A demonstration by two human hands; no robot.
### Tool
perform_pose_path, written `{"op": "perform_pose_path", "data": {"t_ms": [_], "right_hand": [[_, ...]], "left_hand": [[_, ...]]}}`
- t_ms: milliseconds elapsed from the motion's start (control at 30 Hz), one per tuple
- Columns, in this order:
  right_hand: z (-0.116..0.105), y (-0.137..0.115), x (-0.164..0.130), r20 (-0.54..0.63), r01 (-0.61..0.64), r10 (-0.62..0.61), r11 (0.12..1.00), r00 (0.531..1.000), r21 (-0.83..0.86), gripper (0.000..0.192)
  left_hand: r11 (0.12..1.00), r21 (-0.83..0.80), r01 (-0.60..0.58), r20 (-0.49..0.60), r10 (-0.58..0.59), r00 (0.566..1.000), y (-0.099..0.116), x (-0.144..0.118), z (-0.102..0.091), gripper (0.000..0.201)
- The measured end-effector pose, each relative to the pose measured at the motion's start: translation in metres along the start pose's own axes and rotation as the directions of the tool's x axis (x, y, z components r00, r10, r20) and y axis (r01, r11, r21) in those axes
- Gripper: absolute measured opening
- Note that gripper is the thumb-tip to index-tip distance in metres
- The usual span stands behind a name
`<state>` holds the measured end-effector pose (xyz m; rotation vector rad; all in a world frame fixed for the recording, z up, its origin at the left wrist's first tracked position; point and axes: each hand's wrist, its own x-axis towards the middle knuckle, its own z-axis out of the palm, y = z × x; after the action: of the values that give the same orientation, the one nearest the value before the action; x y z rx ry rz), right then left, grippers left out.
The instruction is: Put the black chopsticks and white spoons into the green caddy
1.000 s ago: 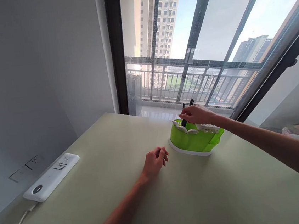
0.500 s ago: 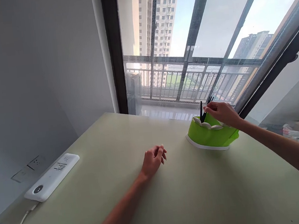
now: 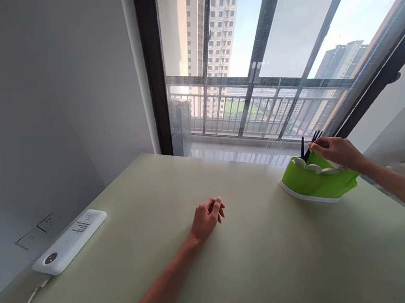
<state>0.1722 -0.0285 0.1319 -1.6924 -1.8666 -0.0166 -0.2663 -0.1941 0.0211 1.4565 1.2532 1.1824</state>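
The left hand (image 3: 206, 217) is resting on the pale green desk (image 3: 258, 266) with its fingers loosely curled, holding nothing. Farther left, a white power strip (image 3: 69, 241) is lying near the desk edge. At the far right, the right hand (image 3: 336, 151) is gripping the green cutlery holder (image 3: 316, 184), where black utensils (image 3: 307, 147) are standing upright.

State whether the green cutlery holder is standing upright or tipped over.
Upright. The green cutlery holder sits flat on its white base on the table, black utensils sticking up; the right hand touches its top.
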Motion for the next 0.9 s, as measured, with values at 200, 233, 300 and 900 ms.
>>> {"op": "perform_pose_path", "data": {"t_ms": [200,233,300,900], "right_hand": [[0.001,-0.024,-0.023,-0.133,-0.064,0.070,0.997,0.989,0.047,0.033],[0.003,-0.035,-0.031,-0.167,-0.054,0.063,0.997,0.984,0.060,0.034],[0.008,-0.060,-0.047,-0.188,0.012,0.005,0.996,0.982,0.093,0.035],[0.159,-0.177,-0.191,0.341,-0.190,-0.097,0.676,0.935,0.712,0.045]], "left_hand": [[1.000,0.005,0.005,0.011,-0.005,1.000,-0.001,0.000,0.001,0.048],[1.000,0.008,0.007,0.013,-0.007,1.000,-0.001,0.000,0.001,0.048],[1.000,0.013,0.012,0.014,-0.012,1.000,0.000,0.000,0.000,0.048],[0.997,0.080,0.019,0.014,-0.020,1.000,0.000,0.003,-0.002,0.049]]}}
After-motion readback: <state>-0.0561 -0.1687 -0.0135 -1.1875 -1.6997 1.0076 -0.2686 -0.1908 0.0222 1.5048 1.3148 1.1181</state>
